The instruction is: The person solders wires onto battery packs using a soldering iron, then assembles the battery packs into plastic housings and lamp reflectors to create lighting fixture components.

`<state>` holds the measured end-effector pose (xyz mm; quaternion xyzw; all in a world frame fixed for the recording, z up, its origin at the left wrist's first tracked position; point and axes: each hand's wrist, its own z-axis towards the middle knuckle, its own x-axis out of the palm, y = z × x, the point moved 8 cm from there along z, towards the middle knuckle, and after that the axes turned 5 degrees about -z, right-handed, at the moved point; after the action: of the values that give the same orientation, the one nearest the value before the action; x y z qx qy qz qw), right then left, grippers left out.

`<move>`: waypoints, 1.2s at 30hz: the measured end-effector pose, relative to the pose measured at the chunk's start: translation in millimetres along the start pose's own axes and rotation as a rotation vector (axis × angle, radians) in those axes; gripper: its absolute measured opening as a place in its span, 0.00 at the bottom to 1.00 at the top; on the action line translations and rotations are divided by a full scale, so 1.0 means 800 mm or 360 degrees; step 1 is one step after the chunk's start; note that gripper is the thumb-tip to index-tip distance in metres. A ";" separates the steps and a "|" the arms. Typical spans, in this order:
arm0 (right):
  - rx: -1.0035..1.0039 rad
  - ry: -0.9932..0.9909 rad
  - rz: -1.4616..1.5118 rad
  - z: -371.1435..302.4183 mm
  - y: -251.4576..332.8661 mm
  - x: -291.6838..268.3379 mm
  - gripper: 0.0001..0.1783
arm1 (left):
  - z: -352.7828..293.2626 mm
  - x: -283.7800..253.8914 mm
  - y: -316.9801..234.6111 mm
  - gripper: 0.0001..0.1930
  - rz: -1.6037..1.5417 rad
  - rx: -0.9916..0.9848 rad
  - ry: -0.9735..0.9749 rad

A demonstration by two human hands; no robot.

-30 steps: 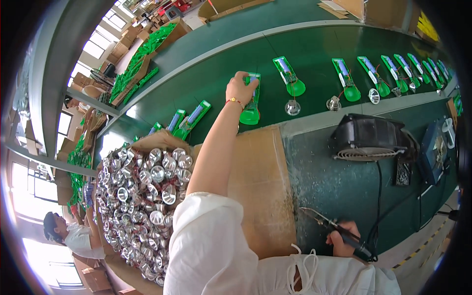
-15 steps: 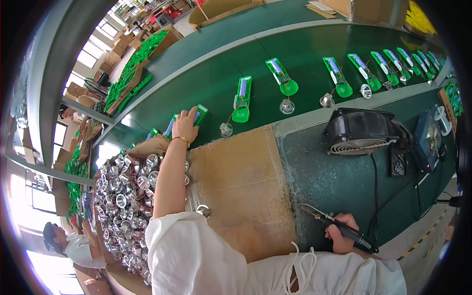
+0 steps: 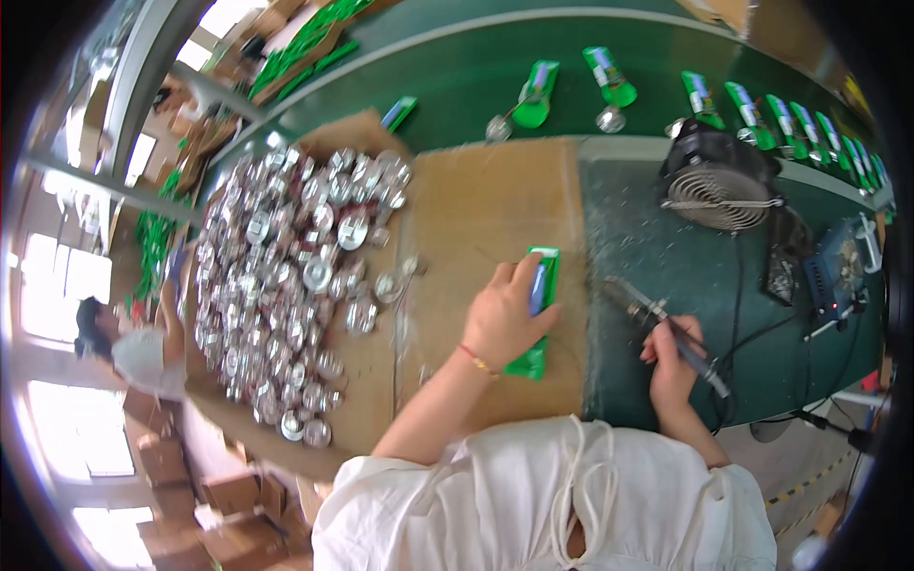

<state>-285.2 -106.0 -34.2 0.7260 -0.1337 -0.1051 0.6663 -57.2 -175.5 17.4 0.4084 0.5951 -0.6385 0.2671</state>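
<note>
On the cardboard sheet (image 3: 490, 205) in front of me lies a green plastic lamp housing (image 3: 526, 365) with a blue cylindrical battery in it. My left hand (image 3: 505, 319) is over it, fingers closed around its sides and covering its middle. My right hand (image 3: 674, 357) grips a soldering iron (image 3: 706, 369) by its dark handle, the metal tip pointing up and left over the green bench. Left of the housing, a few loose silver reflector cups (image 3: 388, 287) rest near the edge of the sheet.
A large heap of silver reflector cups (image 3: 276, 285) fills the cardboard box at left. Several housings with wired reflectors (image 3: 535, 100) line the far green surface. A black fan (image 3: 719, 186) and a blue soldering station (image 3: 833, 271) stand at right. Another person (image 3: 143, 347) sits at far left.
My left hand has come back from the far row to the cardboard with a green lamp housing. My right hand keeps the soldering iron. The view has shifted.
</note>
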 end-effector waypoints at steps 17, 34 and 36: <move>-0.0240 0.0024 -0.0006 -0.022 0.005 -0.002 0.10 | -0.131 -0.058 0.088 0.18 0.0692 -0.0544 -0.0441; -0.0243 0.0003 -0.0027 -0.026 0.014 0.001 0.09 | -0.063 -0.022 0.055 0.11 0.0364 -0.0117 -0.0277; -0.0269 0.0010 -0.0025 -0.032 0.020 -0.004 0.09 | -0.073 -0.034 0.056 0.10 -0.0015 -0.0131 -0.0312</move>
<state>-280.2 -81.9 -16.0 0.6684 -0.1167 -0.1190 0.7249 5.7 -128.9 18.7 0.3300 0.5937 -0.6516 0.3377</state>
